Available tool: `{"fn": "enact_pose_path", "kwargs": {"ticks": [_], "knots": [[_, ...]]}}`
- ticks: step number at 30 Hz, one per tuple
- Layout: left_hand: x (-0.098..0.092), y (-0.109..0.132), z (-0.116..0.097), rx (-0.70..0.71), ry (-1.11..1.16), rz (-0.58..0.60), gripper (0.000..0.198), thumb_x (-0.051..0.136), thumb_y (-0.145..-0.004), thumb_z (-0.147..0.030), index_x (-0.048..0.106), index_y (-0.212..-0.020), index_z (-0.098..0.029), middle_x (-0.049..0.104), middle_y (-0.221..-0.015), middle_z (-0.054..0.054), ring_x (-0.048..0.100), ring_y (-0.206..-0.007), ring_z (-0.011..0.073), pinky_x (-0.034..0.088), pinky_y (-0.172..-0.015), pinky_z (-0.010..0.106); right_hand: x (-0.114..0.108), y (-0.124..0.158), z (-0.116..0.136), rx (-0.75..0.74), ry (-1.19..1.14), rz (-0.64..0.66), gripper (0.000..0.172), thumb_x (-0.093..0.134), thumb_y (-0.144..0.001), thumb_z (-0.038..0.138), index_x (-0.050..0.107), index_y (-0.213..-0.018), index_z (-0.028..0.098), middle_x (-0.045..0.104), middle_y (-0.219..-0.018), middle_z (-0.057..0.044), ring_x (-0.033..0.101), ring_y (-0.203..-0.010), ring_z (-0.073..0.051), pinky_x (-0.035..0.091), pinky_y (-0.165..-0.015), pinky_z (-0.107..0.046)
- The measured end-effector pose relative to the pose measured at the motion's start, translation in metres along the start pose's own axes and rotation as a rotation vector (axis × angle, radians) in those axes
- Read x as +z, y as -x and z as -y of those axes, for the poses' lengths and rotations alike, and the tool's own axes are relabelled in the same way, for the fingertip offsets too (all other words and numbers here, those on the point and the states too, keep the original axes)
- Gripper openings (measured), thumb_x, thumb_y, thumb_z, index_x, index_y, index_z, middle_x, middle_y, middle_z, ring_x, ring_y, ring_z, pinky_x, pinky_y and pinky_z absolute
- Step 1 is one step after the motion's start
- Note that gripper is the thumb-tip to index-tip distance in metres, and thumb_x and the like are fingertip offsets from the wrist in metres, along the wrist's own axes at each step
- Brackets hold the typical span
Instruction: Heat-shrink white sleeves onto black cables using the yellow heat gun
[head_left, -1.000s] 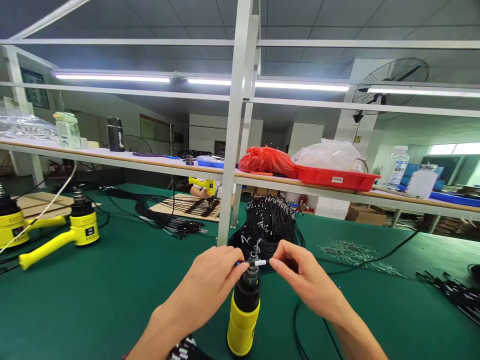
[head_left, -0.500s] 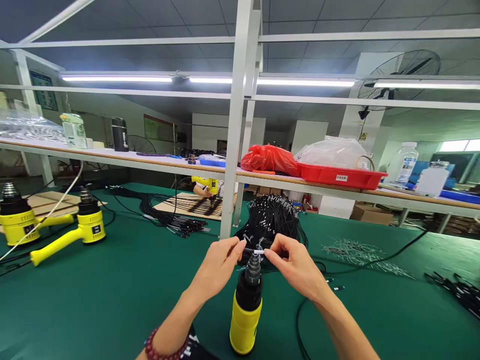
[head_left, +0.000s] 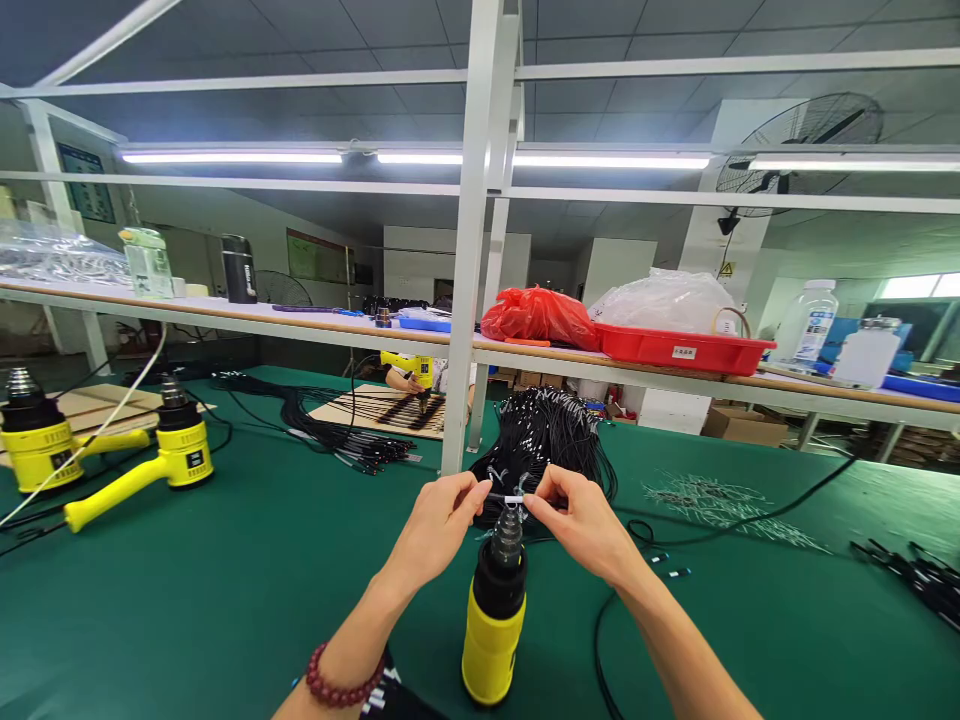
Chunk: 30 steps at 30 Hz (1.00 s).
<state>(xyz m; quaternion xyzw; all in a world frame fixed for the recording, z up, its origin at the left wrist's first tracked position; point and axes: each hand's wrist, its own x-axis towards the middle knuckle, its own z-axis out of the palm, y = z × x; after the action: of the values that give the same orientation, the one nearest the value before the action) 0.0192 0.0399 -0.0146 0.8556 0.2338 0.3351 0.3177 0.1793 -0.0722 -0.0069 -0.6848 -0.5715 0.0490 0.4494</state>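
Between my two hands a thin black cable with a white sleeve [head_left: 514,499] is stretched level, just above the nozzle of an upright yellow heat gun [head_left: 495,620]. My left hand [head_left: 442,520] pinches the cable's black part between thumb and forefinger. At the sleeve's other end my right hand [head_left: 574,515] is closed in a pinch; its fingertips cover what lies between them. Behind the nozzle lies a big bundle of black cables [head_left: 544,440] with white ends. More cables with white sleeves [head_left: 394,690] show beneath my left wrist.
Two more yellow heat guns [head_left: 180,445] stand at left. Clear thin strips [head_left: 727,505] and black cables [head_left: 911,580] lie at right. A shelf with a red tray [head_left: 682,350] crosses above the green table [head_left: 247,600]. Beyond it, another person's hand [head_left: 409,382] is near a heat gun [head_left: 421,375].
My right hand has shifted slightly left and up, bringing the white sleeve a little closer to my left fingers. Both hands keep their pinch above the nozzle.
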Motion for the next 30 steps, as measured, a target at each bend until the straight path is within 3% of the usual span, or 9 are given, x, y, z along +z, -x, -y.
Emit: {"fn": "enact_pose_path", "kwargs": {"ticks": [22, 30], "knots": [[-0.0026, 0.0029, -0.0052, 0.011, 0.047, -0.010, 0.033, 0.045, -0.091, -0.042, 0.051, -0.068, -0.019, 0.054, -0.064, -0.003, 0.048, -0.063, 0.0148, 0.032, -0.058, 0.025, -0.0011, 0.0000, -0.0026, 0.010, 0.001, 0.010, 0.022, 0.057, -0.081, 0.033, 0.050, -0.066, 0.020, 0.055, -0.063, 0.003, 0.048, -0.058, -0.012, 0.036, -0.053, -0.023], [-0.0046, 0.0029, -0.0046, 0.012, 0.097, -0.018, 0.024, 0.050, -0.088, -0.038, 0.056, -0.076, -0.019, 0.058, -0.072, -0.001, 0.052, -0.069, 0.0158, 0.038, -0.063, 0.025, -0.0095, 0.0023, -0.0002, -0.021, 0.009, 0.078, 0.024, 0.053, -0.085, 0.030, 0.068, -0.071, 0.017, 0.066, -0.068, -0.001, 0.056, -0.063, -0.015, 0.038, -0.057, -0.025]]}}
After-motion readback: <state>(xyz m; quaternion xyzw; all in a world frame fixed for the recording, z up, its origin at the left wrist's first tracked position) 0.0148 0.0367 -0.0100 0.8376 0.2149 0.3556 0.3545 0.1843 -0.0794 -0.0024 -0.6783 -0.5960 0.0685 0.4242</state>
